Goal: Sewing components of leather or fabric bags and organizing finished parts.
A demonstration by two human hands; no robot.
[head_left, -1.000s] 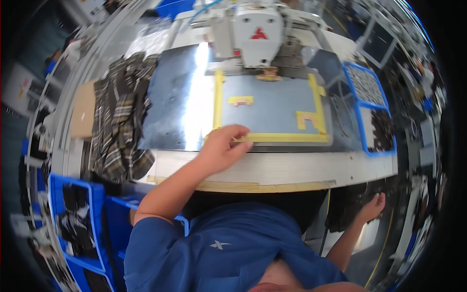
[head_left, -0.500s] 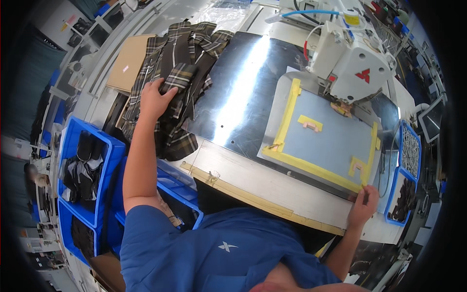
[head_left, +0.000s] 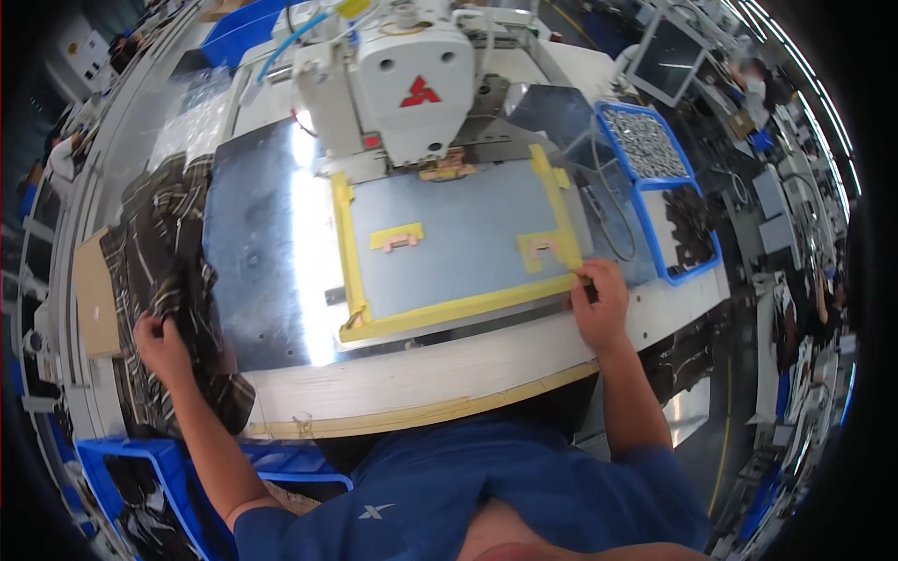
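Note:
A pile of dark plaid cloth pieces (head_left: 154,238) lies at the left of the sewing table. My left hand (head_left: 163,346) is at the near part of that pile, with thumb and fingers closed on the plaid cloth. In front of me sits a flat grey template plate (head_left: 458,224) edged with yellow tape, under the head of a white industrial sewing machine (head_left: 412,84). My right hand (head_left: 601,299) pinches the plate's near right corner; its fingertips are partly hidden. Two small taped guides are on the plate, the right-hand guide (head_left: 543,251) nearer my right hand.
A shiny metal sheet (head_left: 253,243) covers the table between cloth and plate. At the right stand a blue bin of small grey pieces (head_left: 645,140) and a blue bin of dark pieces (head_left: 687,229). Blue crates (head_left: 178,477) sit below left. A monitor (head_left: 669,56) stands far right.
My view has swung to the right, so the table appears shifted left. My left hand has come down from the folded plaid piece to the near part of the pile. My right hand stays at the plate's corner.

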